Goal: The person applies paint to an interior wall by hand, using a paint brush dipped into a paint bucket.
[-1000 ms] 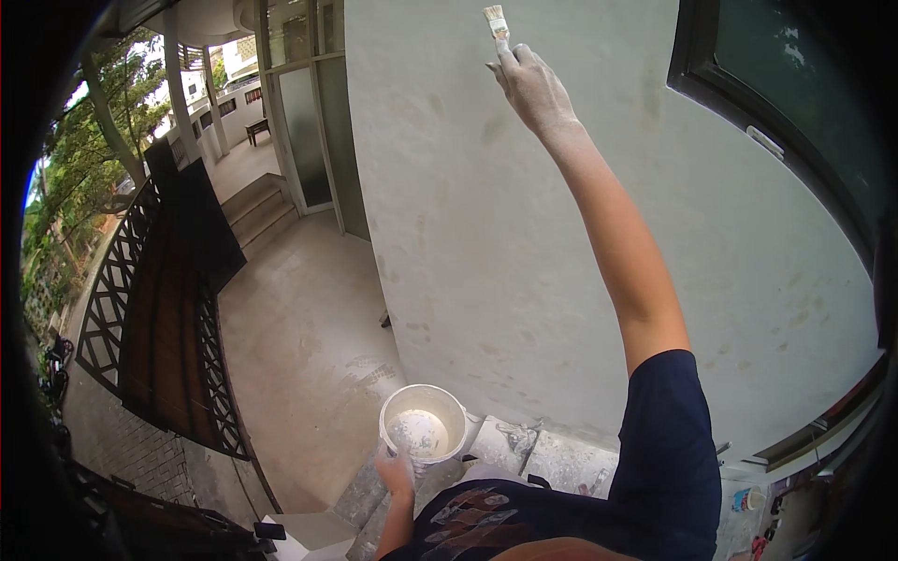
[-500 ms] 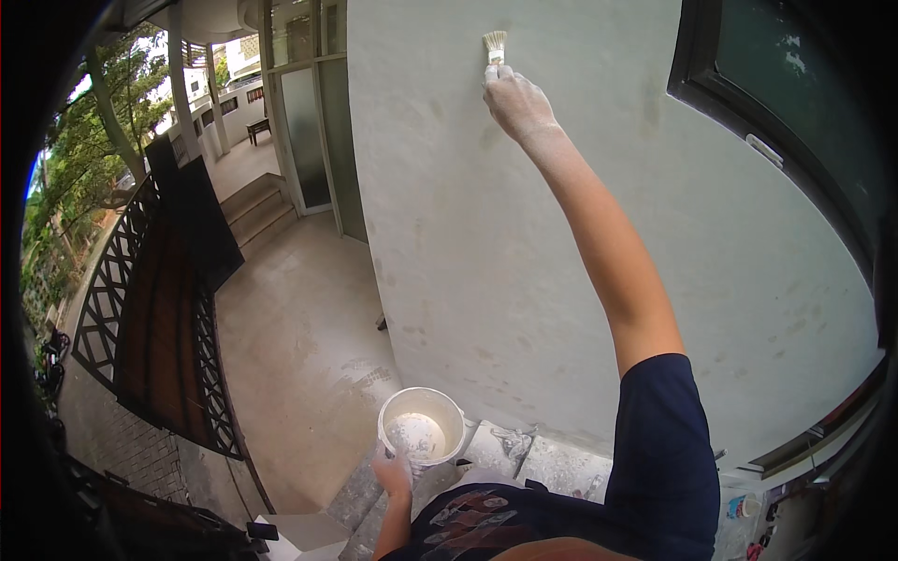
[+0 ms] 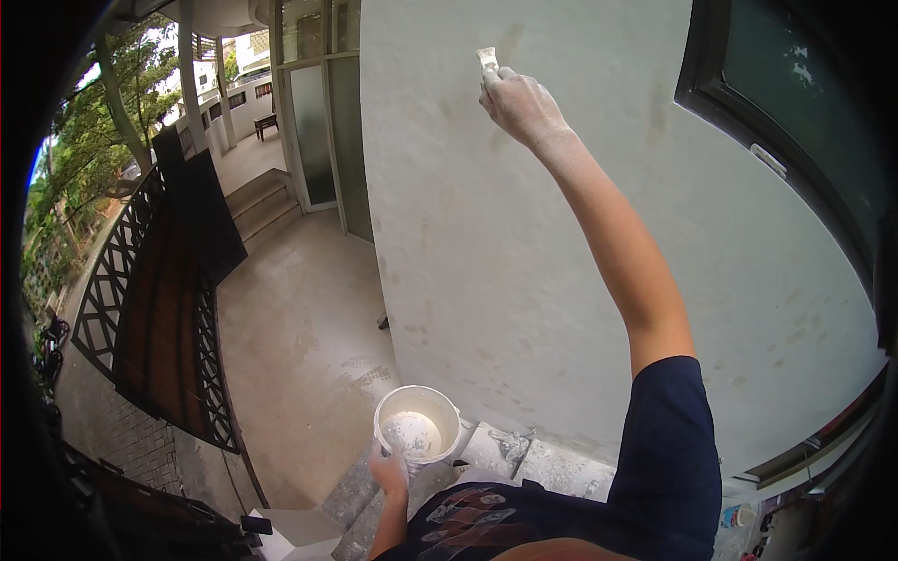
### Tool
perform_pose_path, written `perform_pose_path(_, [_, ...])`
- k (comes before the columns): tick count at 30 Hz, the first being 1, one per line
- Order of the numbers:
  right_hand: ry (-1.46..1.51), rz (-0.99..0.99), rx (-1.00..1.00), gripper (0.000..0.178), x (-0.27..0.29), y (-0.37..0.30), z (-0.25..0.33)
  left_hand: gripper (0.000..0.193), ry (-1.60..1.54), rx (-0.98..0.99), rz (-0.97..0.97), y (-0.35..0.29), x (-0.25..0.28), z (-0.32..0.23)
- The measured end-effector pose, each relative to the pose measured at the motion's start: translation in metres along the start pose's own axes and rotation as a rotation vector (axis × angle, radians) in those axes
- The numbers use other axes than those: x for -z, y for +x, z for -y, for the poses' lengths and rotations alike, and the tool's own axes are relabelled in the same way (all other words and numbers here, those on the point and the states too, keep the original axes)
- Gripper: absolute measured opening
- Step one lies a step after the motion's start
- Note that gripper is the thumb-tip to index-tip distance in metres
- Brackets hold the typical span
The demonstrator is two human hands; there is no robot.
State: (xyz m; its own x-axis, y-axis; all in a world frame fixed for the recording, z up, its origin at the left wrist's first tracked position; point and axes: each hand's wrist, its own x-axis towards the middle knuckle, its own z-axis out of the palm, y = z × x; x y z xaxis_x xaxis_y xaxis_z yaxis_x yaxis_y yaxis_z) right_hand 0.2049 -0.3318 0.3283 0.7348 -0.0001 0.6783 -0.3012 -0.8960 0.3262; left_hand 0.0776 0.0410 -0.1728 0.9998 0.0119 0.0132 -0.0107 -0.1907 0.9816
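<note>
Paintbrush [image 3: 488,61] in right hand [image 3: 520,105], bristles upward, long axis leaning left

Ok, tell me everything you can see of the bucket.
The bucket is round, open-topped and off-white, apparently plastic, with a pale rim. Its mouth faces up, showing whitish, grey-speckled material at the bottom. The left hand holds its near-left side. It is low in the view, slightly left of centre; whether anything supports it underneath is hidden.

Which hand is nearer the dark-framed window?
Right. The right hand, holding the brush, is raised to the left of the window; the left hand is much lower and farther left, at the bucket.
</note>
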Motion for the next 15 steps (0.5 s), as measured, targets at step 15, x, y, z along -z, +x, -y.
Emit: perform_pose_path(15, [0.037,0.327,-0.058,0.019,0.027,-0.008,-0.025,0.042,0.011,0.003,0.016,-0.009,-0.005,-0.016])
